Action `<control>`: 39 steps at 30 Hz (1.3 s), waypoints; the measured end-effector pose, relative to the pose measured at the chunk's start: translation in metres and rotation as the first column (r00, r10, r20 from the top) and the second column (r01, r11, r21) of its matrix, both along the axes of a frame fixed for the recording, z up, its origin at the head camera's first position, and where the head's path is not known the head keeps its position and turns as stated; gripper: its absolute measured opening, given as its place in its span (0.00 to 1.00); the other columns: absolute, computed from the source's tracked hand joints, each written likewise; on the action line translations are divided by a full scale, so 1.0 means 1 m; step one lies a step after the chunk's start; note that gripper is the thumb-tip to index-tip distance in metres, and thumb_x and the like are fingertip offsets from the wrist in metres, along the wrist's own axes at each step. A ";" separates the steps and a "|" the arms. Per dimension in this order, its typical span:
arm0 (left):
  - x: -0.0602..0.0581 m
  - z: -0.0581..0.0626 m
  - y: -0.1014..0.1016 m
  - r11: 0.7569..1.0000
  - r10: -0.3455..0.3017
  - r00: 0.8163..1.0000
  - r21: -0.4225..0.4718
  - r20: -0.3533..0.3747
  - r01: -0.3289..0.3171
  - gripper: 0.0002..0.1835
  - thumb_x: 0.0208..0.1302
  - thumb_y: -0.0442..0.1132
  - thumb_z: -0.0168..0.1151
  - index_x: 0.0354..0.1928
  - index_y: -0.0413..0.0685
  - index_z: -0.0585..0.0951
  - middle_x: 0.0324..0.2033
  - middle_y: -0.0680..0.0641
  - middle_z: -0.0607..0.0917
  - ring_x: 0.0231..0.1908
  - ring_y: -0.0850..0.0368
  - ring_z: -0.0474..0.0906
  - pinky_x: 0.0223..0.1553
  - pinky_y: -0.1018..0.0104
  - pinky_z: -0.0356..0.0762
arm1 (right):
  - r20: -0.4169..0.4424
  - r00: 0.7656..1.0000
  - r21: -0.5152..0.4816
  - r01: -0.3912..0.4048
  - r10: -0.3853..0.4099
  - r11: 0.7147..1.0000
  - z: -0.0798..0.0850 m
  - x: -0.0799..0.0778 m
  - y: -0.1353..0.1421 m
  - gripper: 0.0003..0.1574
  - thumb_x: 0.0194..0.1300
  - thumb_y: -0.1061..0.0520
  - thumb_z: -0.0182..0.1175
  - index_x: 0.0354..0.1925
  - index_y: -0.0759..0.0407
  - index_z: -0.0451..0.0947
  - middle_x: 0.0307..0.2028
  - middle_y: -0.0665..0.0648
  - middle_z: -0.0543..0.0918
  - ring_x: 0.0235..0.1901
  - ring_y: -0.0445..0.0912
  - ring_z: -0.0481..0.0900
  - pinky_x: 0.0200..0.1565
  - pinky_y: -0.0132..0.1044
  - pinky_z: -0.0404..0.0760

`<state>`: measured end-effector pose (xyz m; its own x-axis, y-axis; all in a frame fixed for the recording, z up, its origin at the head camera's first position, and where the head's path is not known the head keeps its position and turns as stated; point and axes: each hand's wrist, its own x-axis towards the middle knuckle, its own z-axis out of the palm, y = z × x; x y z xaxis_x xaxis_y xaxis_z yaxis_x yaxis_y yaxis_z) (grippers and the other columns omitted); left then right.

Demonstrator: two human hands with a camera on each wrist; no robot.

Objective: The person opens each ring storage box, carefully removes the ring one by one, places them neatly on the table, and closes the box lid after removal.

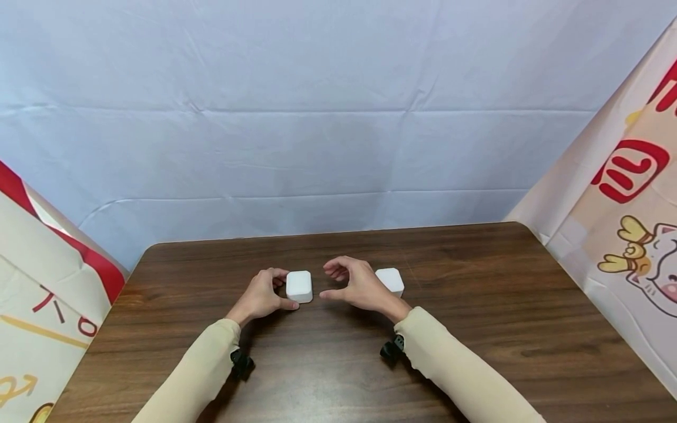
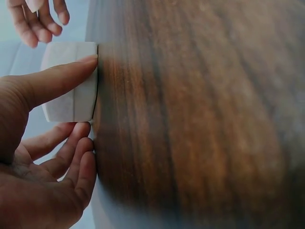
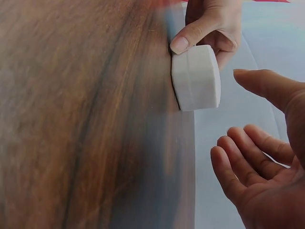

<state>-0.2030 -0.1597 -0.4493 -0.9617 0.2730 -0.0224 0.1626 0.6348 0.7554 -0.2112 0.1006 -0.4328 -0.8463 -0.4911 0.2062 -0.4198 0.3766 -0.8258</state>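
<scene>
Where the left hand (image 1: 262,295) grips, smooth white rounded-edged box (image 1: 299,285), wood-grained tabletop (image 1: 317,364).

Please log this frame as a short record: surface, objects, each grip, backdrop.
Surface: dark brown wood-grain table
Object 1: left white rounded-square block, material unclear, appears to rest on the table
Object 2: right white rounded-square block, similar
Left grip: bare hand, holding the left block between thumb and fingers
Right grip: bare hand, thumb and fingers parted, holding nothing, partly hiding the right block in the head view
Backdrop: creased pale-blue cloth
</scene>
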 end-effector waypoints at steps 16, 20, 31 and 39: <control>-0.003 -0.001 -0.002 1.000 -0.022 1.000 -0.010 0.010 0.022 0.36 0.45 0.34 0.84 0.57 0.31 0.79 0.48 0.40 0.79 0.47 0.44 0.76 0.52 0.46 0.75 | 0.054 0.999 0.061 -0.004 0.000 0.998 -0.008 -0.012 -0.017 0.39 0.52 0.59 0.81 0.58 0.70 0.77 0.52 0.64 0.83 0.50 0.56 0.82 0.54 0.46 0.80; -0.004 -0.002 -0.002 1.000 -0.018 1.000 -0.007 0.015 0.018 0.36 0.45 0.34 0.84 0.57 0.31 0.79 0.48 0.39 0.79 0.47 0.44 0.76 0.52 0.46 0.75 | 0.058 0.998 0.073 -0.012 0.008 0.997 -0.009 -0.014 -0.020 0.40 0.51 0.58 0.81 0.59 0.69 0.77 0.52 0.64 0.82 0.50 0.55 0.81 0.54 0.46 0.80; -0.005 -0.002 -0.002 1.000 -0.009 1.000 -0.017 0.027 0.010 0.35 0.44 0.34 0.85 0.56 0.32 0.80 0.46 0.41 0.79 0.46 0.45 0.76 0.51 0.47 0.75 | 0.083 0.996 0.129 -0.052 0.042 0.990 -0.013 -0.021 -0.028 0.43 0.52 0.54 0.81 0.63 0.66 0.75 0.56 0.60 0.81 0.53 0.53 0.80 0.57 0.44 0.78; -0.006 0.000 -0.002 1.000 -0.012 0.998 -0.012 0.063 0.013 0.34 0.46 0.34 0.84 0.56 0.33 0.80 0.47 0.41 0.80 0.46 0.46 0.76 0.52 0.47 0.75 | 0.078 0.995 0.154 -0.076 0.064 0.985 -0.016 -0.023 -0.033 0.44 0.52 0.54 0.81 0.63 0.65 0.75 0.57 0.58 0.81 0.53 0.51 0.80 0.56 0.43 0.79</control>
<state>-0.2088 -0.1613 -0.4495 -0.9548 0.2846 -0.0862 0.1232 0.6424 0.7564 -0.2338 0.0676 -0.4485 -0.8186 -0.5711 0.0613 -0.3906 0.4751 -0.7885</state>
